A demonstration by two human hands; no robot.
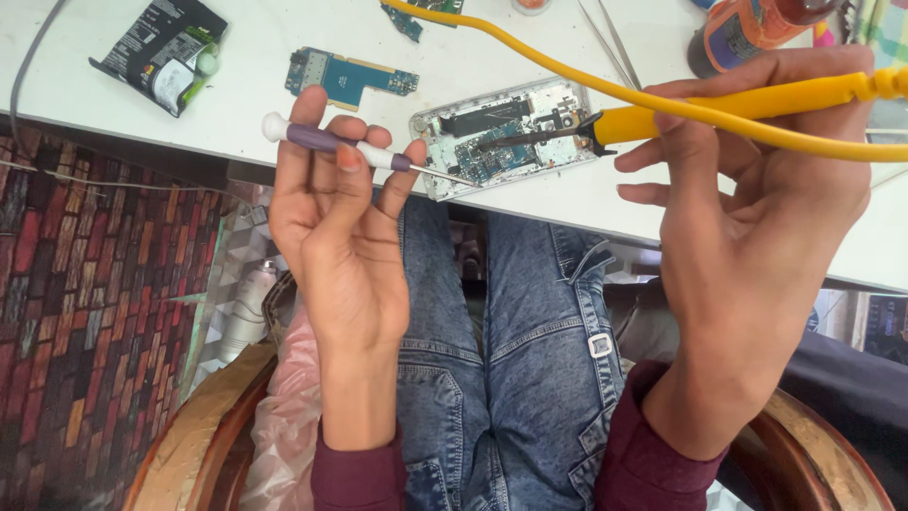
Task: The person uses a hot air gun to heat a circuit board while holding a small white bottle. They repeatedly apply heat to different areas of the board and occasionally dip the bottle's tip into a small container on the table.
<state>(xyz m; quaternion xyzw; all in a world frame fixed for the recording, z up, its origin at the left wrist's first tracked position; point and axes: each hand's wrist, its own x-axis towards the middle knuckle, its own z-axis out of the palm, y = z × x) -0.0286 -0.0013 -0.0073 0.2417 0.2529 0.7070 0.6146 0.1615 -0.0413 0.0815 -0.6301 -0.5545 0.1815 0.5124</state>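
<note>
My left hand grips a small screwdriver with a purple and white handle, its thin tip touching the left end of an opened phone. The phone lies on the white table with its blue circuit board exposed. My right hand holds a yellow soldering iron, whose dark tip rests on the phone's board. A yellow cord loops from the iron across the table.
A loose blue circuit board lies behind the phone. A black packet sits at the far left, metal tweezers and an orange bottle at the back right. My legs in blue jeans are under the table edge.
</note>
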